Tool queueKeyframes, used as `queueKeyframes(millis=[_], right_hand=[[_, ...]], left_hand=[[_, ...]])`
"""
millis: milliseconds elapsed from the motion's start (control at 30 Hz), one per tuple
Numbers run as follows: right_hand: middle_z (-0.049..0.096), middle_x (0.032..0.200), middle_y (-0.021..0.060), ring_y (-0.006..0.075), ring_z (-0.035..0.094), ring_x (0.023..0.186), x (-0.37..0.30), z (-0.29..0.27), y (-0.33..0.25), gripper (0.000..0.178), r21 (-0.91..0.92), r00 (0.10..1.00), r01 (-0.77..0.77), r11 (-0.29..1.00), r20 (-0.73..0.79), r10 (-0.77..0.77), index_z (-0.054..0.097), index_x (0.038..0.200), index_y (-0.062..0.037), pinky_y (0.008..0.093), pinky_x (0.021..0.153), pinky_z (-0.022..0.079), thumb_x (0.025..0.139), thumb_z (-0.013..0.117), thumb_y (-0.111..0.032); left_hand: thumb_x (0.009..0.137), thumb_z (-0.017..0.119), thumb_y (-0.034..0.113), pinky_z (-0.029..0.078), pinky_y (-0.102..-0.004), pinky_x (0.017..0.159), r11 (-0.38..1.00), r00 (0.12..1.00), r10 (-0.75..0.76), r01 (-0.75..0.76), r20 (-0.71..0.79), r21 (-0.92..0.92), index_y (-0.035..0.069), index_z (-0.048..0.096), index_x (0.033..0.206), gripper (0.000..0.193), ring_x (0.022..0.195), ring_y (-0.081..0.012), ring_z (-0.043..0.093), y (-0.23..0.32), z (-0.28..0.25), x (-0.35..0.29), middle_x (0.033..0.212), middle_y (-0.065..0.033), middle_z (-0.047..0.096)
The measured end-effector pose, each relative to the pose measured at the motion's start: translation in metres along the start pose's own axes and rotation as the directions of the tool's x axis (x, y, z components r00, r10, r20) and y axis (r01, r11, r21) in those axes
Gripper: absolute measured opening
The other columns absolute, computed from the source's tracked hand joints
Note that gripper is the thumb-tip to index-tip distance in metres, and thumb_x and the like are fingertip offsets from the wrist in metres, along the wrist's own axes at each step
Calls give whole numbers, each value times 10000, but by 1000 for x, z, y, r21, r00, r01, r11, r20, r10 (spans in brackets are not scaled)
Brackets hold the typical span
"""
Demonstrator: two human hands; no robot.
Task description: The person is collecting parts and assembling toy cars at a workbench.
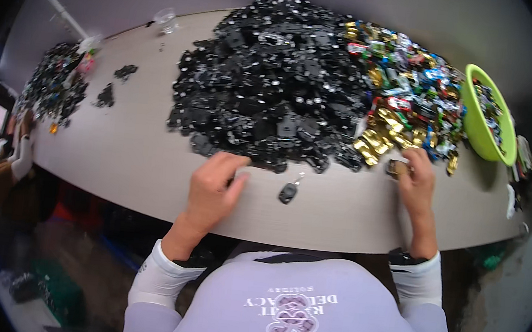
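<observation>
A black car-key-shaped piece [288, 193] with a thin metal end lies alone on the table between my hands. My left hand [212, 183] is at the near edge of a big heap of black plastic pieces [274, 89]; its thumb is apart from the curled fingers, and I see nothing between them. To the right, my right hand [417, 175] has closed its fingers on a small gold-and-dark piece [396, 169], partly hidden by the fingertips. Just beyond it are shiny gold pieces [375, 145], at the near edge of a multicoloured heap [405, 77].
A lime-green basin [502, 142] with small shiny pieces leans at the right. Another mixed heap [54, 85] lies at the far left, near another person's arm [22, 153]. A clear cup [166, 21] stands at the back, and small black clusters [105, 95] lie left of the big heap.
</observation>
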State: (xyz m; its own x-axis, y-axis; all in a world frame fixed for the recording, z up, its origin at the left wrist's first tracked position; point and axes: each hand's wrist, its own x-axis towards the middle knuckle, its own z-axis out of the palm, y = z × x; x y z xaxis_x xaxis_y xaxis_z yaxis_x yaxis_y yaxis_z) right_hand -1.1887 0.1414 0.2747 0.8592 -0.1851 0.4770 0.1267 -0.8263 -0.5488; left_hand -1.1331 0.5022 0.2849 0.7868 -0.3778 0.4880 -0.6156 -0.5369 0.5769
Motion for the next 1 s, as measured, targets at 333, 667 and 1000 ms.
queueKeyframes(millis=[333, 667, 1000], right_hand=[[558, 881, 111, 286, 568, 761, 12, 40, -50, 199, 223, 906, 250, 942, 288, -309, 569, 898, -21, 361, 643, 466, 705, 618, -29], [420, 1036, 161, 320, 476, 939, 43, 92, -100, 501, -14, 853, 344, 939, 422, -306, 524, 1057, -93, 383, 676, 478, 614, 742, -179], [419, 965, 130, 287, 515, 863, 108, 152, -121, 264, -151, 882, 444, 883, 246, -402, 555, 836, -94, 366, 586, 523, 621, 705, -118]], left_hand=[[631, 649, 24, 451, -381, 665, 970, 971, -78, 22, 225, 242, 27, 539, 935, 323, 778, -306, 539, -9, 6, 8, 850, -127, 530], [648, 723, 118, 473, -391, 740, 953, 944, -134, 39, 303, 299, 74, 547, 1003, 398, 889, -300, 551, -17, 18, 48, 913, -110, 526], [632, 731, 131, 458, -402, 731, 940, 972, -118, 43, 204, 339, 52, 572, 959, 372, 850, -325, 553, -60, 17, 93, 858, -139, 540]])
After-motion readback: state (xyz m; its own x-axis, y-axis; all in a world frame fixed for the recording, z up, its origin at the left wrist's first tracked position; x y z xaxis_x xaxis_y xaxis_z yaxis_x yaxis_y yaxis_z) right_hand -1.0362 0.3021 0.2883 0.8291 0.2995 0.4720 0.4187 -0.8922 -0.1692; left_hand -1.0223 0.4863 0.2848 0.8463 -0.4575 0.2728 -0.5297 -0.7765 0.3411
